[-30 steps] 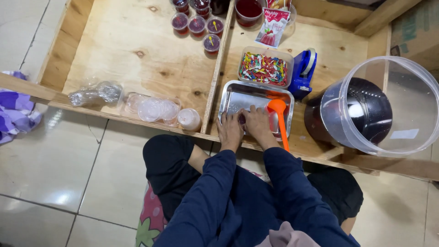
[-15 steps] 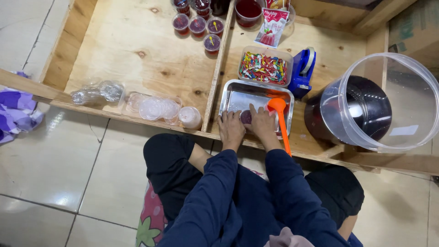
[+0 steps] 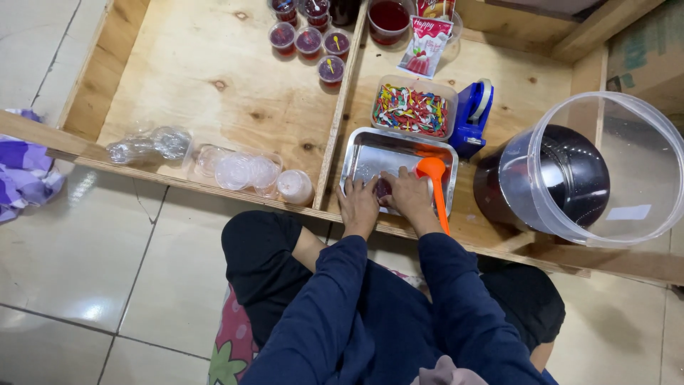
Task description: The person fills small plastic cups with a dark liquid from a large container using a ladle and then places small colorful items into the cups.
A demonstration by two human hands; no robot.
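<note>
Two hands meet inside a metal tray set in the right bay of a low plywood frame, seen from the head camera looking straight down. Left hand and right hand, both in dark blue sleeves, press together around a small cup of dark red filling near the tray's front edge; the fingers curl about it from either side, though how tightly they clasp it cannot be told. An orange ladle lies just beside the right hand, bowl in the tray, handle slanting over the front rail. Behind the tray sits a clear tub of multicoloured small spoons, touching or nearly touching the tray's back rim. A blue tape dispenser stands just to its right. Farther right, a big clear bucket holds dark liquid. At the back stand a bowl of red liquid and a printed sachet. Across the wooden divider, in the left bay, filled cups cluster at the far end. Near the front rail of that bay lie stacks of clear lids in plastic wrap, crumpled plastic and one pale cup. On the tiled floor at far left rests a purple cloth.
</note>
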